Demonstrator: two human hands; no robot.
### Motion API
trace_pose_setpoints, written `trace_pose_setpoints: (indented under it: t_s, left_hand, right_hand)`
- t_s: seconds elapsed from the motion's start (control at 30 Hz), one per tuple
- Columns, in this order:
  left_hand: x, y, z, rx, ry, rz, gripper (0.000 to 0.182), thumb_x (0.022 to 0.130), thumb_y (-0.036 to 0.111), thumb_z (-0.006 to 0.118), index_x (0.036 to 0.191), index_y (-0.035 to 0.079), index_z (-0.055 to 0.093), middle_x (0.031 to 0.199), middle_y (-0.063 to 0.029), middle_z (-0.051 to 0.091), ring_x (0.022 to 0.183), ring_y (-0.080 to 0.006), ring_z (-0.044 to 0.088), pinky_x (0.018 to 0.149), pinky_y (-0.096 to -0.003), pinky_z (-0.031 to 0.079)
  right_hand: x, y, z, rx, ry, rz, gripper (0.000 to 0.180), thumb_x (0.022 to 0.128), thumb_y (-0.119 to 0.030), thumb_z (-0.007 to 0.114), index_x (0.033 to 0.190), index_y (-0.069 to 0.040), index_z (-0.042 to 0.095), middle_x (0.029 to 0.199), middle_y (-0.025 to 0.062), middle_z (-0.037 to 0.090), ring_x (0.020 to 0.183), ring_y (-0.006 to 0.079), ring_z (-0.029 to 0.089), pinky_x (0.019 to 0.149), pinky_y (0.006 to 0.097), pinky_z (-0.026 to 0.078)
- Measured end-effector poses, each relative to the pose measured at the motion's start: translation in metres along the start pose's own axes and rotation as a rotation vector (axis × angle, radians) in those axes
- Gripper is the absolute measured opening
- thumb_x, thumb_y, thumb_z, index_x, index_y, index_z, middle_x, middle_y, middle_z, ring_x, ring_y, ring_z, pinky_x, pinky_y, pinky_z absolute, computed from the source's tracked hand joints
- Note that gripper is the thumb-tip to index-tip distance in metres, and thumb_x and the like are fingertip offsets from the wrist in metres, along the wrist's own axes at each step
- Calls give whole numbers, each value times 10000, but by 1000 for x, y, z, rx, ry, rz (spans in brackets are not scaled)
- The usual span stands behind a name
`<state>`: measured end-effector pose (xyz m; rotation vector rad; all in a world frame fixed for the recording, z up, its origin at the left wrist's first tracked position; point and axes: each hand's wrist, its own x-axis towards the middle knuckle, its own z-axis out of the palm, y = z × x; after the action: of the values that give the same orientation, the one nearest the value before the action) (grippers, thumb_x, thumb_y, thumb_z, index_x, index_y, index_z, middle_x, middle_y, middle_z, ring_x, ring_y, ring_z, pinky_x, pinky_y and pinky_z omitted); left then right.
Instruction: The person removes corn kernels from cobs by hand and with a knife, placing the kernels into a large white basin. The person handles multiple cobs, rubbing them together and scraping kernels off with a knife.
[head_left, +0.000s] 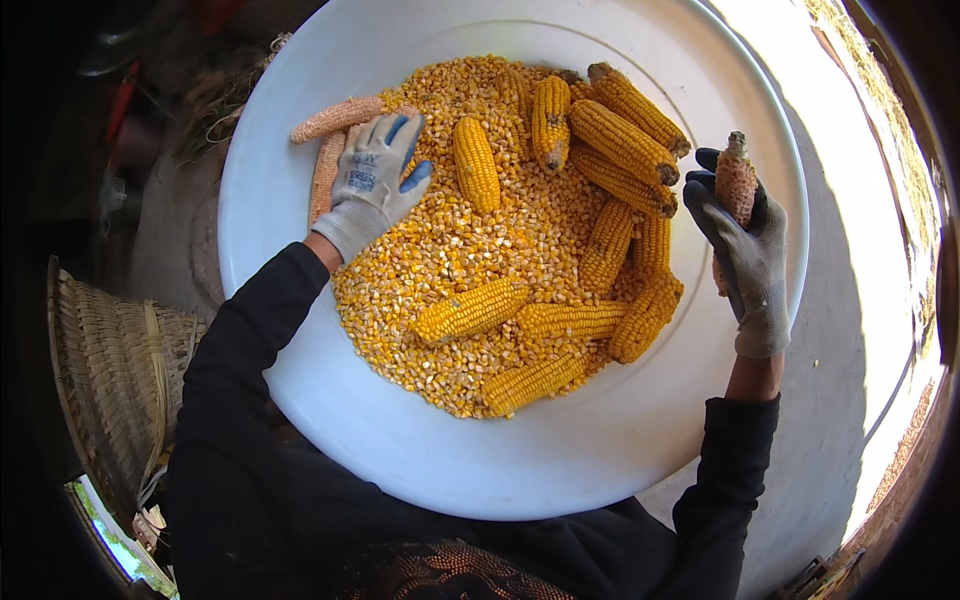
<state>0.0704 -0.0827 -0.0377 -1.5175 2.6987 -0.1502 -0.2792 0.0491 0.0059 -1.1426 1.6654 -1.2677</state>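
Observation:
My left hand (379, 176), in a pale work glove with blue showing on its fingers, rests palm down over bare corn cobs (337, 118) and loose kernels at the basin's left side. Whether it grips a cob cannot be told. My right hand (742, 232), in a grey and dark glove, holds a stripped cob (735, 184) upright over the basin's right rim. Between my hands, loose yellow kernels (480, 255) cover the middle of the white basin (525, 465). Several unshelled ears of corn (622, 142) are piled at the upper right; others, such as one ear (476, 165), lie on the kernels.
A woven bamboo basket (120, 367) stands at the lower left, beside my left sleeve. Dry plant matter (217, 112) lies outside the basin at the upper left. Right of the basin is a concrete floor (825, 390), partly in bright sunlight.

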Motion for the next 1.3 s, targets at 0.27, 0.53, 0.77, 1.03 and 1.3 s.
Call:
trace_pose_setpoints:
  t_s: [0.27,0.53,0.77,1.03,1.3]
  left_hand:
    - [-84,98,-6,-23,-734,351,957,783,622,603,1445,28,248,1121,-206,489,1047,-343,519,843,-441,480]
    - [-69,98,3,-1331,-1070,-302,678,818,253,728,1358,2,404,1031,-98,633,747,-127,614,688,-275,529]
    - [-60,155,-23,-1694,-1179,-155,698,836,202,686,1424,60,338,1258,-115,546,904,-185,618,765,-309,509]
    - [-82,146,-6,-109,-702,575,712,828,343,586,1378,-45,355,1219,-206,490,1160,-361,466,993,-458,363]
    - [-81,168,25,-93,-719,489,954,804,371,652,1468,-54,114,1293,-242,431,1207,-362,402,1007,-465,314]
  right_hand:
    - [-2,-1,-1,-5,26,-13,357,828,-198,753,1098,7,641,834,23,659,715,54,604,652,197,508]
    - [-2,-6,-9,-67,20,-15,381,806,-274,777,1046,-10,646,765,-9,620,637,22,555,565,170,465]
    - [-1,-3,-14,15,-5,-2,352,800,-281,783,966,-5,643,781,-1,625,701,50,578,655,198,497]
    - [-1,-4,-18,32,14,-43,330,816,-243,764,990,9,642,772,6,635,669,50,583,629,202,494]
    - [-2,-18,-17,103,-84,73,411,807,-153,760,1129,49,605,930,91,657,865,133,633,800,257,530]
